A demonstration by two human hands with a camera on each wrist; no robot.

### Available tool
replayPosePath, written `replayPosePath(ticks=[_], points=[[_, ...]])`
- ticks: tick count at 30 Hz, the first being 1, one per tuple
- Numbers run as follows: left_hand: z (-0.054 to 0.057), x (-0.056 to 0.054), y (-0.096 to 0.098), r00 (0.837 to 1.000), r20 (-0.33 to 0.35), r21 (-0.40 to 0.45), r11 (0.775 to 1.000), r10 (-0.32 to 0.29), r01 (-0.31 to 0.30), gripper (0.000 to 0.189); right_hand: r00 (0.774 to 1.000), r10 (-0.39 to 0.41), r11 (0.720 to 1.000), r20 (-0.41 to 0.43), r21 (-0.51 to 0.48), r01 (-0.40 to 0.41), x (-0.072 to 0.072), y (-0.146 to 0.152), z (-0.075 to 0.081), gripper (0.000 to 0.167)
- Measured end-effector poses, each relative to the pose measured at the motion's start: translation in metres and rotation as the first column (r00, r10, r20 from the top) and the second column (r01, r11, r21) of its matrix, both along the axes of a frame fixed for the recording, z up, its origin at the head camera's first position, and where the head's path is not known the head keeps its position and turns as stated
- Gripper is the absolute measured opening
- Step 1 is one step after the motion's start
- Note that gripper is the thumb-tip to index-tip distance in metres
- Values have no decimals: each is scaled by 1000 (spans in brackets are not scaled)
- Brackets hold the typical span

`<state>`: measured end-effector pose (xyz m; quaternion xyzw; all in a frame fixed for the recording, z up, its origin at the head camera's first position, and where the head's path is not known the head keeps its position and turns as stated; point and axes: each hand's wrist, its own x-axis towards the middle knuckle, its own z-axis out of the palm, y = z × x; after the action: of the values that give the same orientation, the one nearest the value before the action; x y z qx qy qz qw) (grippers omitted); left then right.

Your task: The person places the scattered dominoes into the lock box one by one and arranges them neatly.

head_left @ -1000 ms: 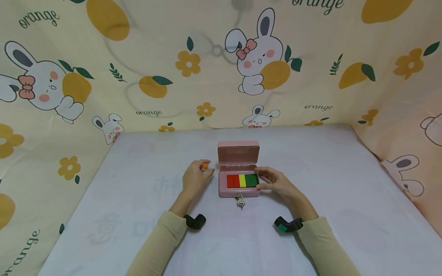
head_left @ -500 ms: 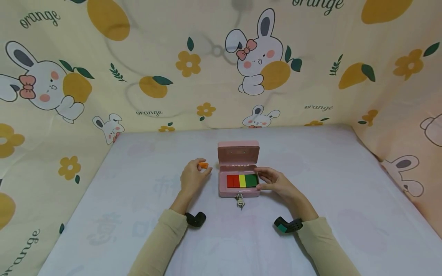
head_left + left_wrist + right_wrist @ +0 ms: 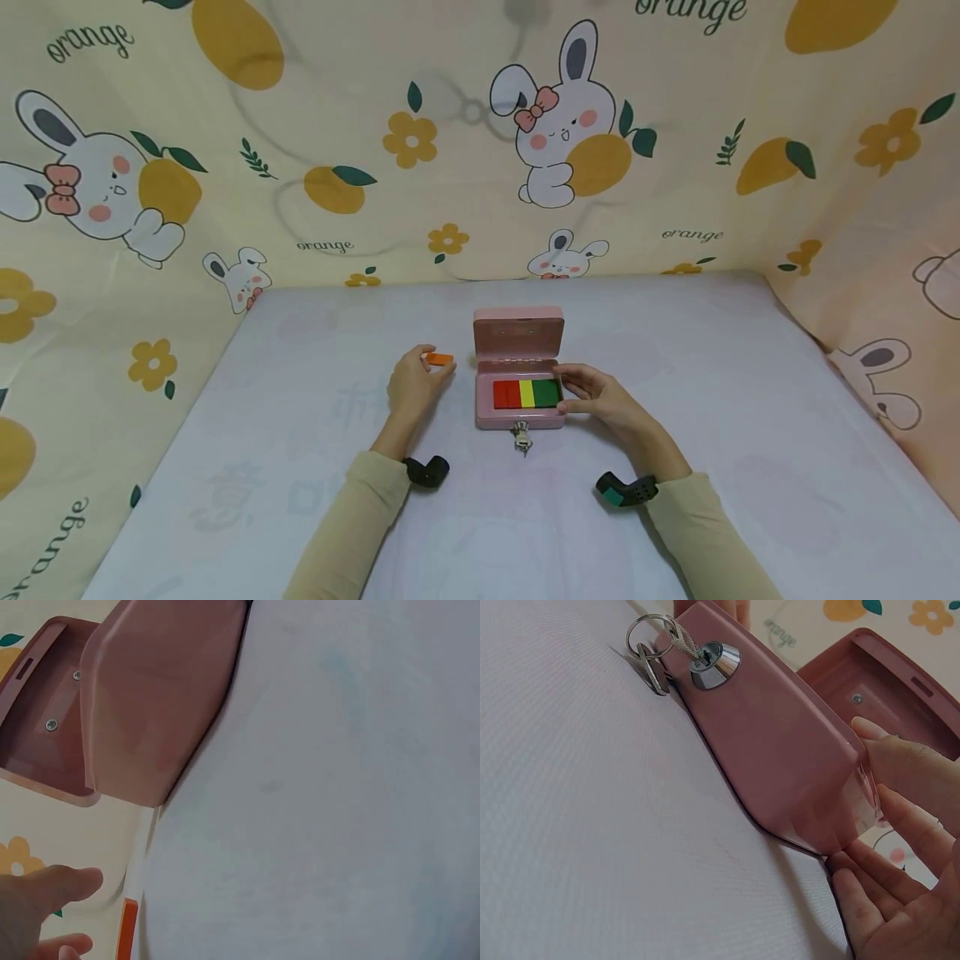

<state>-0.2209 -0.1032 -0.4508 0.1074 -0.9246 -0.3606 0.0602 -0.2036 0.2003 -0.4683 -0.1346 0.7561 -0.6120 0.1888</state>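
Note:
A small pink cash box [image 3: 487, 419] stands with its lid raised in the head view. Inside it lies a row of red [image 3: 506, 394], yellow [image 3: 527, 393] and green blocks [image 3: 546, 392]. My right hand [image 3: 606, 398] holds the box's right end, thumb at the top rim and fingers against the side wall. Left of the box, an orange block [image 3: 439, 359] rests on the table beside my left hand [image 3: 416, 383]. In the left wrist view, the thumb and fingers stand apart, with a gap between them and the orange block [image 3: 127, 930].
A key with a ring [image 3: 649, 637] sits in the lock [image 3: 715, 665] on the box's front. White cloth covers the table [image 3: 300, 533]. A rabbit-patterned curtain [image 3: 450, 100] hangs behind and at both sides.
My left hand has drawn back to the left and its fingers have come off the orange block, which shows more fully now. The right hand and the box have stayed in place.

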Motion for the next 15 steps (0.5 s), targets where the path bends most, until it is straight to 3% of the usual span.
replayPosePath(ticks=[7,15], points=[[-4,-2,-5,998,57,10,999,32,-33,54,1000,-1,1000,2,9,1,0,-1,0,68],[-6,-5,-9,996,79,19,999,28,-30,57,1000,-2,1000,5,-1,2,-1,1,-1,68]])
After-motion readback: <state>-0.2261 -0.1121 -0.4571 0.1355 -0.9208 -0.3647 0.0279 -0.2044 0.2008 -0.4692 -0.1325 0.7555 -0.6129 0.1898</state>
